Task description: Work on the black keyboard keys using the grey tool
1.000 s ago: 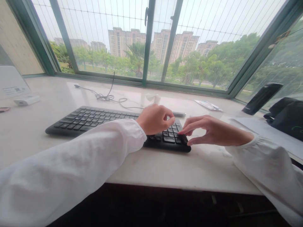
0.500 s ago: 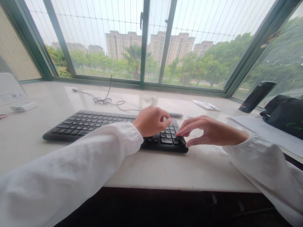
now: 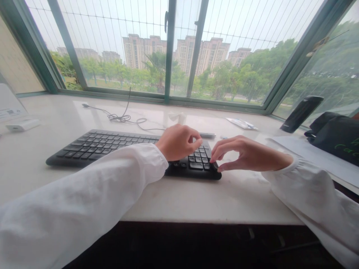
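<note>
A black keyboard (image 3: 92,145) lies flat on the pale counter, its number pad at the right end. My left hand (image 3: 179,142) is closed over the keyboard just left of the number pad, thumb and index finger meeting in a loop. Whatever its fingertips hold, if anything, is hidden. At the keyboard's lower right corner, my right hand (image 3: 241,153) pinches a dark keycap (image 3: 215,165) between its thumb and fingertips. The keycap sits at the edge of the number pad.
A thin black cable (image 3: 120,117) lies coiled behind the keyboard beside a crumpled tissue (image 3: 177,117). A flat packet (image 3: 241,123) is at the back right. Further right are an upright black device (image 3: 301,114) and a black bag (image 3: 336,134). A white adapter (image 3: 22,125) is at left.
The keycap under my right fingertips appears less tilted than before, and the right fingers are slightly lower on it. My left hand stays in place. The view has shifted slightly.
</note>
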The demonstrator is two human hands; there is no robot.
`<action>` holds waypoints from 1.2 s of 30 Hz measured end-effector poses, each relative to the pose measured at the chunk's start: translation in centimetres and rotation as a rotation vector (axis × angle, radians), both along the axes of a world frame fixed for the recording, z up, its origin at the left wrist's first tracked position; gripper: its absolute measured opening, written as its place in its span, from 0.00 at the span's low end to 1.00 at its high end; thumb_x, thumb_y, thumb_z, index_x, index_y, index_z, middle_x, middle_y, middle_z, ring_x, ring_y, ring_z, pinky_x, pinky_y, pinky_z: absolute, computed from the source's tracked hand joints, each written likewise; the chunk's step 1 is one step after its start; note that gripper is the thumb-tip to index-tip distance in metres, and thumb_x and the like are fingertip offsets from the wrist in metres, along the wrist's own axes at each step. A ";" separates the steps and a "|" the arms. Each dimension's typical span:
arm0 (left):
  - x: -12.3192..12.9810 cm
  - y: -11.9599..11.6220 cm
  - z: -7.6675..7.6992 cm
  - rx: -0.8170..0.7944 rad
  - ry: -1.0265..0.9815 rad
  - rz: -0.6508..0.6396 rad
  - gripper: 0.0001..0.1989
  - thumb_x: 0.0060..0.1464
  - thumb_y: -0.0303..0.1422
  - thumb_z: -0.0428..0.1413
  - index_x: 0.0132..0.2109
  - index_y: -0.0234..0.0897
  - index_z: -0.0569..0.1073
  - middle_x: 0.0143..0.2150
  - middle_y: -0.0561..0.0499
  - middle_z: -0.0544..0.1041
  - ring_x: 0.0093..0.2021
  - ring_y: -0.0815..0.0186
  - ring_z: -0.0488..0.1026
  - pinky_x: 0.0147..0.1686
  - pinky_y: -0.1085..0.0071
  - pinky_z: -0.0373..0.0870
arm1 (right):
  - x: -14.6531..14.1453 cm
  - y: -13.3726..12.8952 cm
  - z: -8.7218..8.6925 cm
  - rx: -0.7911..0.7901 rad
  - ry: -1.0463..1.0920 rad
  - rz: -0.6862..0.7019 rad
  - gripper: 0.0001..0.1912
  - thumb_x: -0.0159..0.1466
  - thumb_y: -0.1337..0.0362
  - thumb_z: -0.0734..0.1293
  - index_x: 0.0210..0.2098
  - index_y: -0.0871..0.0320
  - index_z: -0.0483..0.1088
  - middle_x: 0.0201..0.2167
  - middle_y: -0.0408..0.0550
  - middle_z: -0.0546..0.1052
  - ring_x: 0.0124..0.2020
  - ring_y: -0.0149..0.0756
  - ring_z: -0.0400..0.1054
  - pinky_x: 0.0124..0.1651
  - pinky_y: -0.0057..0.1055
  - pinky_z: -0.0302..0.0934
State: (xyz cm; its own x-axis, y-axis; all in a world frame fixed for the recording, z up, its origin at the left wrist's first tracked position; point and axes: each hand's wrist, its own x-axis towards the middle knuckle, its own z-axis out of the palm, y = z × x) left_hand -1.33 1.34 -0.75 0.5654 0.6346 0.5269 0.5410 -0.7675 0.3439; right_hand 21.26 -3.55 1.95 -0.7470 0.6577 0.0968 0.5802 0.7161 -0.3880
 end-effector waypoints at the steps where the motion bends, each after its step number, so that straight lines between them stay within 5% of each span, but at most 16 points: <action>1: 0.0 0.0 0.0 0.000 0.000 0.000 0.13 0.55 0.39 0.53 0.34 0.40 0.81 0.24 0.52 0.77 0.23 0.70 0.67 0.26 0.73 0.56 | 0.0 0.0 0.0 0.000 -0.005 -0.003 0.14 0.59 0.54 0.70 0.40 0.55 0.78 0.38 0.50 0.79 0.36 0.35 0.73 0.42 0.30 0.68; 36: 0.0 -0.1 -0.1 0.037 0.004 0.019 0.12 0.55 0.39 0.54 0.34 0.42 0.81 0.24 0.54 0.77 0.23 0.70 0.67 0.25 0.73 0.55 | -0.2 0.0 -0.4 0.037 0.027 0.027 0.11 0.59 0.57 0.70 0.36 0.56 0.80 0.37 0.50 0.80 0.36 0.33 0.74 0.41 0.27 0.66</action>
State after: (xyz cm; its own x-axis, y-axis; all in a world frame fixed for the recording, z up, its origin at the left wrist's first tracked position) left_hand -1.31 1.26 -0.88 0.5555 0.6252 0.5483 0.5569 -0.7693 0.3131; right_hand 21.09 -3.52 1.57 -0.7615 0.6326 0.1411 0.5498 0.7457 -0.3763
